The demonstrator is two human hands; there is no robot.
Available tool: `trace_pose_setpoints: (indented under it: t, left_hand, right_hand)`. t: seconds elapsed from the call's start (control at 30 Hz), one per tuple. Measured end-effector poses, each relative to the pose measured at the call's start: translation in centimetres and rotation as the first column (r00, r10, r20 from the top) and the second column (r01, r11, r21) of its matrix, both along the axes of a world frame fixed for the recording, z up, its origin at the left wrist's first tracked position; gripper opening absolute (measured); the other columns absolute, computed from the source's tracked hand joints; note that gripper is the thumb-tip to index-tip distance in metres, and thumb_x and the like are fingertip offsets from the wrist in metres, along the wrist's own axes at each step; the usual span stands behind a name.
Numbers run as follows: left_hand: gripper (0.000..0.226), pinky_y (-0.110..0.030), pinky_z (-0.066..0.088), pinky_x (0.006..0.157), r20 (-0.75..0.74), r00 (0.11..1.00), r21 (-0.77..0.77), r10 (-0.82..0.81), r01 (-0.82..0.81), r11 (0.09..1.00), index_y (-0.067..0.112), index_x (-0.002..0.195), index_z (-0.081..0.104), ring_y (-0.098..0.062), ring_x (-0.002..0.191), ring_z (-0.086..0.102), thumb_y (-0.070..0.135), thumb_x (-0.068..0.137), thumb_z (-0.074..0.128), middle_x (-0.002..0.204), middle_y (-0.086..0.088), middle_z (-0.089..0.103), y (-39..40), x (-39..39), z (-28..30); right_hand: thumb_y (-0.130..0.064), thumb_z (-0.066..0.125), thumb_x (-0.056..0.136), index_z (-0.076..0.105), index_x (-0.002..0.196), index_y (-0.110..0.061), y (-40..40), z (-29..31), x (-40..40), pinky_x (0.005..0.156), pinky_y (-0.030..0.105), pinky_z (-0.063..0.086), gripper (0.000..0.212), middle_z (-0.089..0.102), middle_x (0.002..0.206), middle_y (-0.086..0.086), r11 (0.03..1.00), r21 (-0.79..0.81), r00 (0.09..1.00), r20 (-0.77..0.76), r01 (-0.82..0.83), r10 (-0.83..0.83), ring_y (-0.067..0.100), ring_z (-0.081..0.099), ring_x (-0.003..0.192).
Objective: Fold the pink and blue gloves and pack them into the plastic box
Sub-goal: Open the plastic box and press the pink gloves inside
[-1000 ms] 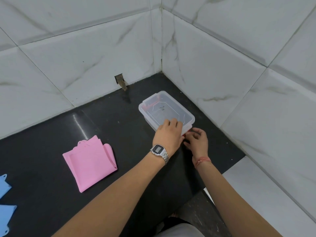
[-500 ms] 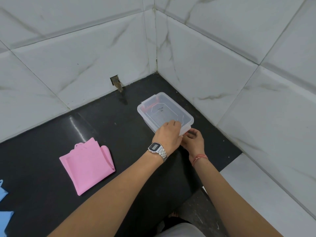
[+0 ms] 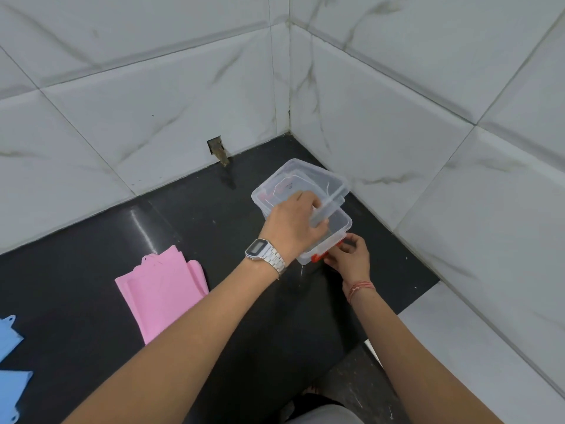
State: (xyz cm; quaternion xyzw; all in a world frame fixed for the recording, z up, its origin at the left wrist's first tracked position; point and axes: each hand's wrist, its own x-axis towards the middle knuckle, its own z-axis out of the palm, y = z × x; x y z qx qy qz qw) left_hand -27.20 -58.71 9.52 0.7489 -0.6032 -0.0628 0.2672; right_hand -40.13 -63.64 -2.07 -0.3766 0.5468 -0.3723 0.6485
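i'm looking down at a black counter (image 3: 91,270) tucked into a corner of white marble-look wall tiles (image 3: 153,117), and from here the job reads as getting the box open so the gloves can go in. the plastic box (image 3: 342,231) sits near the corner, close to the right-hand wall, and its clear lid (image 3: 293,182) is tilted up off the near end and skewed toward the far side. my left hand (image 3: 293,224) is over the box with the fingers curled round the lid's near edge, gripping it. my right hand (image 3: 348,255) is at the near end of the box, fingertips pinching at the red latch (image 3: 318,255) there, though i can't tell how firmly. the folded pink glove (image 3: 162,289) lies flat on the counter, well apart to the left of the box, and the blue gloves (image 3: 9,362) are at the far left edge, partly out of frame, so i can't judge whether they are folded. the risks i see: the far latch may not be free, so pulling the lid harder could drag the light box across the slick counter or flex the lid until it snaps loose and jumps. if the right hand lets go of the near end too soon, the box could tip or slide into the wall. a silver watch (image 3: 263,252) sits on my left wrist and a red thread (image 3: 360,286) on the right.
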Motion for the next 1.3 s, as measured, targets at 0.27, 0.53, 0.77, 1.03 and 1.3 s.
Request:
trace_pose_setpoints:
  t: [0.27, 0.53, 0.77, 1.03, 1.3]
  left_hand:
    - [0.018, -0.017, 0.043, 0.058, -0.119, 0.943, -0.251, 0.311, -0.332, 0.909, 0.023, 0.087, 0.066, -0.006, 0.062, 0.059, 0.038, 0.079, 0.061, 0.073, 0.011, 0.064, 3.3, 8.3, 4.1]
    - [0.021, -0.018, 0.042, 0.075, -0.438, 0.653, -0.014, 0.618, -0.692, 0.722, 0.015, 0.100, 0.070, -0.006, 0.079, 0.058, 0.029, 0.088, 0.060, 0.090, 0.007, 0.065, 8.4, 18.4, -1.3]
    - [0.013, -0.030, 0.058, 0.068, -0.802, 0.175, 0.211, 0.571, -0.811, 0.546, 0.012, 0.095, 0.067, -0.017, 0.079, 0.067, 0.018, 0.088, 0.059, 0.096, -0.011, 0.071, 14.2, 25.1, -7.5]
    - [0.017, -0.040, 0.057, 0.082, -0.814, -0.009, 0.317, 0.580, -0.845, 0.431, 0.008, 0.099, 0.068, -0.027, 0.092, 0.069, 0.010, 0.086, 0.058, 0.103, -0.016, 0.070, 19.6, 30.4, -11.4]
    - [0.034, -0.036, 0.050, 0.095, -0.739, 0.104, 0.362, 0.666, -0.773, 0.522, 0.005, 0.120, 0.063, -0.022, 0.097, 0.063, 0.019, 0.090, 0.057, 0.106, -0.013, 0.067, 22.4, 29.9, -12.4]
  right_hand:
    - [-0.008, 0.072, 0.084, 0.053, 0.115, -0.021, 0.0, 0.0, -0.1, 0.064, 0.027, 0.059, 0.039, 0.067, 0.104, 0.000, 1.000, -0.002, 0.998, -0.048, -0.028, 0.028, 0.019, 0.071, 0.090]
    - [-0.033, 0.053, 0.097, 0.047, 0.127, -0.025, 1.6, 0.3, 0.1, 0.068, 0.029, 0.058, 0.031, 0.066, 0.108, 0.004, 0.998, 0.033, 0.998, -0.022, -0.059, 0.060, 0.023, 0.068, 0.094]
    - [-0.032, 0.042, 0.102, 0.052, 0.126, -0.017, 8.1, -0.4, 0.0, 0.066, 0.035, 0.054, 0.030, 0.061, 0.107, 0.013, 0.991, 0.103, 0.995, -0.057, 0.086, -0.081, 0.023, 0.057, 0.084]
    - [-0.015, 0.044, 0.101, 0.065, 0.113, -0.020, 13.8, 1.3, 2.1, 0.060, 0.032, 0.055, 0.024, 0.068, 0.097, 0.010, 0.959, -0.011, 0.951, -0.133, -0.282, 0.278, 0.018, 0.060, 0.074]
    - [-0.018, 0.054, 0.096, 0.064, 0.113, -0.029, 15.1, 2.0, 6.8, 0.069, 0.022, 0.057, 0.022, 0.066, 0.109, -0.006, 0.732, -0.062, 0.694, -0.380, -0.679, 0.612, 0.007, 0.063, 0.090]
